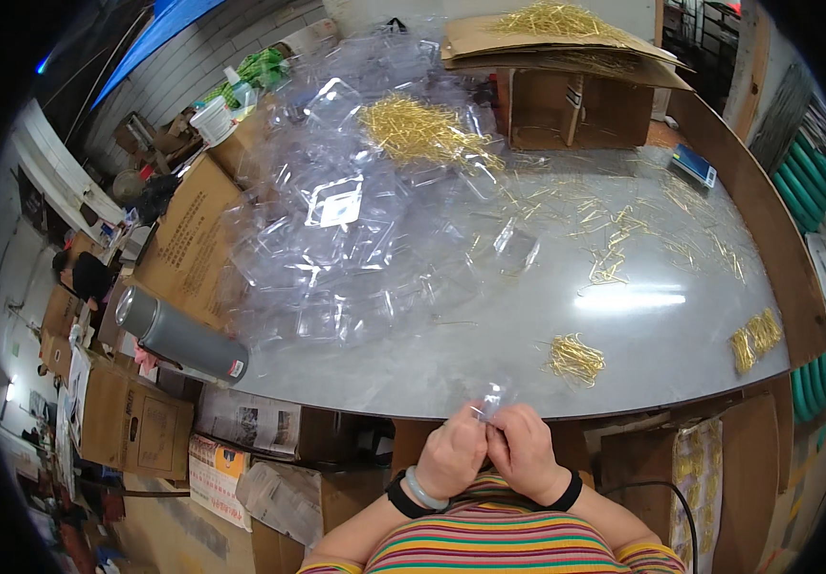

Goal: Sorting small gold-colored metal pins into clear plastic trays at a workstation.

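My left hand [453,452] and my right hand [528,448] meet at the near edge of the grey table, fingers closed together. Between their fingertips is a small clear plastic piece [492,400], its upper part sticking out above them; its exact shape is hard to make out. Just beyond my right hand lies a small bundle of gold wire hooks [575,359]. Another gold bundle [755,340] rests at the table's right edge. A big heap of clear plastic packaging [336,277] covers the left half of the table, with a pile of gold wire hooks [418,129] on top.
A grey flask [183,333] leans at the table's left edge beside a cardboard sheet [188,239]. Loose gold hooks [609,249] are scattered at the right. At the back stands an open cardboard box [580,110] with more hooks above. A raised brown board [767,220] borders the right side.
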The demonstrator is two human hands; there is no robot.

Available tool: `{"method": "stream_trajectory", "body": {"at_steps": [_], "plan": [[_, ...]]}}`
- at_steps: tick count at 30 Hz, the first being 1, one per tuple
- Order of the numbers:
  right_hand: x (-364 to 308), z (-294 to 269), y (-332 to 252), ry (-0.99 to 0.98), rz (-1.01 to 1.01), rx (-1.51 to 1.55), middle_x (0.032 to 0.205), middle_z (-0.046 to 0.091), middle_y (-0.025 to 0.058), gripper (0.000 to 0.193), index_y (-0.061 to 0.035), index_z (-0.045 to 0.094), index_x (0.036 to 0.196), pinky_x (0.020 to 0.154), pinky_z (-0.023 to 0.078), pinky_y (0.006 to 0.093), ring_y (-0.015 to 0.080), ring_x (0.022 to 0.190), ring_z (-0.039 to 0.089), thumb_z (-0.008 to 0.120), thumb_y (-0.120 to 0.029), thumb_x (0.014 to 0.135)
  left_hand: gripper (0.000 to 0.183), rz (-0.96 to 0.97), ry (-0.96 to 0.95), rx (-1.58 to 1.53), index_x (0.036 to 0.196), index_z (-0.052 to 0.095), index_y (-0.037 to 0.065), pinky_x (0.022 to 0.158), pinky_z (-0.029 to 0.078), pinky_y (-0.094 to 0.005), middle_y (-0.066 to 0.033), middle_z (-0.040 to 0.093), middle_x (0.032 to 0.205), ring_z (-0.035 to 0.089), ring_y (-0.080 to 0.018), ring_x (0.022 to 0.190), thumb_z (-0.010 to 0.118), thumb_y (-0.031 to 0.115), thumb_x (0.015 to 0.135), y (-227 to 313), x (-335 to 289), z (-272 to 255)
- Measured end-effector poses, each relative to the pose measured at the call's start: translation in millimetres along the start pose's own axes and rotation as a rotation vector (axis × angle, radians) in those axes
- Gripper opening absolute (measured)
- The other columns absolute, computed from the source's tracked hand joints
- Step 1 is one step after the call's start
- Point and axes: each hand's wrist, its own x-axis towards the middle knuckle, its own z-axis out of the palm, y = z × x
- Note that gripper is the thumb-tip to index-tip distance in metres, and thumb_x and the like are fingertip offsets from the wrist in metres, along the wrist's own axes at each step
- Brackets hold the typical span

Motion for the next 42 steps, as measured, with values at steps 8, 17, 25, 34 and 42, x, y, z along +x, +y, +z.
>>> {"method": "stream_trajectory", "body": {"at_steps": [8, 17, 25, 34, 42], "plan": [[-8, -8, 0, -0.054, 0.014, -0.063, 0.089, 0.062, 0.0158, 0.024, -0.002, 0.059, 0.106, 0.064, 0.051, 0.0435, 0.0354, 0.075, 0.062, 0.067, 0.002, 0.084, 0.016, 0.059, -0.1, 0.149, 0.111, 0.058, -0.005, 0.064, 0.058, -0.0367, -0.0226, 0.068, 0.104, 0.071, -0.0315, 0.077, 0.055, 0.001, 0.097, -18, -1, -9], [2, -13, 1, 0.022, -0.056, -0.136, 0.082, 0.064, 0.0094, 0.026, -0.0052, 0.065, 0.104, 0.062, 0.051, 0.0386, 0.0296, 0.071, 0.062, 0.074, -0.002, 0.08, 0.05, -0.534, 0.157, 0.24, 0.14, 0.043, -0.001, 0.067, 0.053, -0.0285, -0.0164, 0.067, 0.098, 0.067, -0.017, 0.078, 0.063, 0.024, 0.101, -35, 22, -57], [1, -13, 1, -0.153, -0.15, -0.188, 0.093, 0.064, 0.0078, 0.035, -0.0066, 0.066, 0.109, 0.069, 0.049, 0.0384, 0.0272, 0.082, 0.062, 0.079, -0.014, 0.078, 0.061, -0.835, -0.191, -0.844, 0.155, 0.02, 0.002, 0.083, 0.057, -0.0321, -0.0221, 0.062, 0.126, 0.068, -0.022, 0.099, 0.049, 0.017, 0.104, -8, 20, -10], [6, -76, 58, -0.056, 0.185, -0.648, 0.14, 0.051, 0.0246, 0.056, 0.0017, 0.049, 0.138, 0.111, 0.039, 0.0497, 0.0453, 0.129, 0.048, 0.071, -0.015, 0.089, 0.059, -0.919, -0.108, -1.131, 0.157, 0.011, 0.002, 0.115, 0.036, -0.0428, -0.025, 0.046, 0.145, 0.047, -0.033, 0.137, 0.039, 0.014, 0.106, -13, 66, 35], [6, -73, 61, -0.154, 0.096, -0.616, 0.127, 0.063, 0.0161, 0.033, 0.0004, 0.061, 0.124, 0.109, 0.045, 0.0468, 0.0357, 0.122, 0.059, 0.064, -0.006, 0.092, 0.055, -0.92, -0.216, -1.287, 0.156, 0.016, 0.002, 0.118, 0.033, -0.0438, -0.0252, 0.042, 0.15, 0.042, -0.0345, 0.141, 0.038, 0.016, 0.108, -12, 90, 62]]}}
